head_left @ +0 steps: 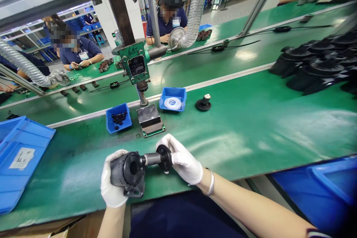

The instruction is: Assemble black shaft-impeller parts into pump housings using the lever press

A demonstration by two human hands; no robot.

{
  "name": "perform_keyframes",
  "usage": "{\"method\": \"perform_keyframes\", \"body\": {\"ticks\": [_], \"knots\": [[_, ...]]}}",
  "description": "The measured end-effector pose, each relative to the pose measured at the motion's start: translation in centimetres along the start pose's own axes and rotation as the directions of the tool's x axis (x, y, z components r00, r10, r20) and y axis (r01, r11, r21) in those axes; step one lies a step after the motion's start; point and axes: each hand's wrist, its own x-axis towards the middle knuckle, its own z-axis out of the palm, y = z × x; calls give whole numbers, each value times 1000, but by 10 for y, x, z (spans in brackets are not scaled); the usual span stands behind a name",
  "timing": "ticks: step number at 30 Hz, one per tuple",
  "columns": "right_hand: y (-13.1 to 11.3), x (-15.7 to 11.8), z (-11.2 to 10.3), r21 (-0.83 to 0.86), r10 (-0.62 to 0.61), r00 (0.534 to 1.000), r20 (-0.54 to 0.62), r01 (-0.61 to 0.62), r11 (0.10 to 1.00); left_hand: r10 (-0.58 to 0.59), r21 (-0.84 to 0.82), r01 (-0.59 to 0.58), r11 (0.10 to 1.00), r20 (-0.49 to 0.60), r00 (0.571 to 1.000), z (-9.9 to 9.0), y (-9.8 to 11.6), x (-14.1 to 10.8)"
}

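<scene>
My left hand [113, 182], in a white glove, is wrapped round a black plastic housing [122, 171] with a round opening facing right. Gloved too, my right hand [181, 158] grips a black disc with a grey shaft [153, 158] by the disc's rim. The shaft points left, its tip close to the housing's opening; whether they touch I cannot tell. Both parts are held over the front of the green bench [223, 145]. Beyond my hands stands a green press [135, 63] above a metal block [149, 116].
Small blue bins hold black parts [119, 119] and white rings [173, 103]. A black disc with a white-topped post [203, 103] lies to their right. A large blue crate [25, 160] stands left, and black housings [315, 63] are piled right. Co-workers [170, 11] sit across the bench.
</scene>
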Motion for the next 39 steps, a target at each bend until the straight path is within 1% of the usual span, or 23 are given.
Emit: {"method": "perform_keyframes", "body": {"ticks": [3, 8, 10, 12, 14, 18, 20, 21, 23, 25, 26, 28, 31, 35, 37, 39], "knots": [[3, 0, 0, -22, -4, 1000, -12, 4, 1000, 42, 35, -43, 998, 26, 999, 2, 1, -1], [5, 0, -1, 57, 68, 997, -25, -67, 996, 72, 65, -75, 995, 43, 996, 3, 2, 0], [4, 0, -2, 47, 69, 997, -22, -67, 997, 77, 72, -80, 994, 40, 996, 3, 2, 0], [4, 0, -2, -10, 44, 999, -27, -44, 999, 84, 81, -88, 993, 48, 995, 3, 2, -1], [5, 0, -4, -101, 5, 1000, -21, -7, 995, 105, 93, -111, 989, 68, 992, 4, 3, -1], [13, 0, -10, -293, -53, 999, 4, 52, 955, 180, 159, -201, 967, 141, 974, 4, 5, -1], [14, -1, -10, -444, -87, 996, -15, 71, 893, 245, 218, -290, 932, 210, 946, 4, 7, -1], [14, -2, -9, -534, -108, 994, -23, 79, 842, 282, 254, -346, 903, 258, 924, 3, 8, -2], [11, -3, -2, -699, -144, 989, -16, 92, 710, 332, 325, -461, 826, 379, 864, 4, 9, -4], [7, -4, 7, -795, -173, 985, 25, 124, 593, 332, 371, -533, 760, 483, 810, 6, 9, -7], [5, -4, 12, -821, -187, 981, 46, 144, 552, 325, 379, -550, 745, 514, 794, 7, 9, -8], [4, -4, 20, -847, -214, 974, 77, 178, 502, 314, 379, -549, 745, 528, 789, 10, 8, -11], [4, -4, 25, -856, -249, 963, 101, 212, 471, 320, 372, -543, 753, 514, 796, 13, 7, -12], [5, -4, 25, -863, -271, 950, 157, 265, 430, 350, 369, -580, 726, 528, 774, 13, 4, -12], [5, -4, 25, -876, -261, 947, 189, 283, 391, 367, 370, -597, 712, 528, 766, 13, 2, -13], [5, -3, 23, -891, -255, 940, 228, 307, 335, 385, 367, -599, 712, 510, 769, 15, 0, -15]]}}
